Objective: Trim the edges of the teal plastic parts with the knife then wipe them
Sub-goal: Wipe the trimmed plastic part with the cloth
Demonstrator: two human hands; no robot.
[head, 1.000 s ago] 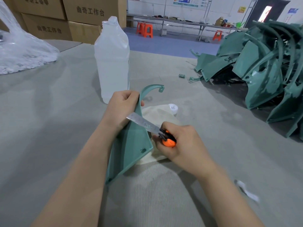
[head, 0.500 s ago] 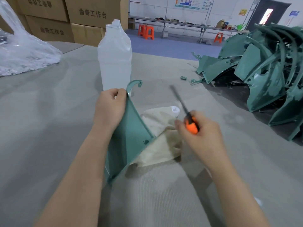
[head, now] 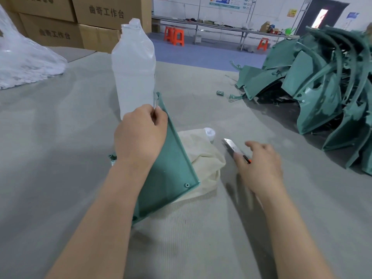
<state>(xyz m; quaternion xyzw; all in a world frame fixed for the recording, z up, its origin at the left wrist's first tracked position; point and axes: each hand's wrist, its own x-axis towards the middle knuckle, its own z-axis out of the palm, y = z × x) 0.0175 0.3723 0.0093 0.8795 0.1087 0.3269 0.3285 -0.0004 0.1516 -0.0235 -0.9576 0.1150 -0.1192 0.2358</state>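
Observation:
My left hand (head: 138,135) grips the top of a flat teal plastic part (head: 169,168) and holds it tilted on edge over a cream cloth (head: 205,164). The knife (head: 231,146), with a bare metal blade and an orange handle, lies low on the grey table to the right of the cloth. My right hand (head: 259,168) is over its handle with fingers loosely spread; only the thumb side touches it. The handle is mostly hidden under that hand.
A tall clear plastic bottle (head: 133,73) stands just behind the held part. A white cap (head: 209,133) sits by the cloth. A heap of teal parts (head: 322,87) fills the right side, a plastic bag (head: 24,57) the far left, cardboard boxes (head: 96,21) the back.
My right hand lifted the knife off the part's edge, swung it right and lowered it to the table, loosening its grip. My left hand turned the part.

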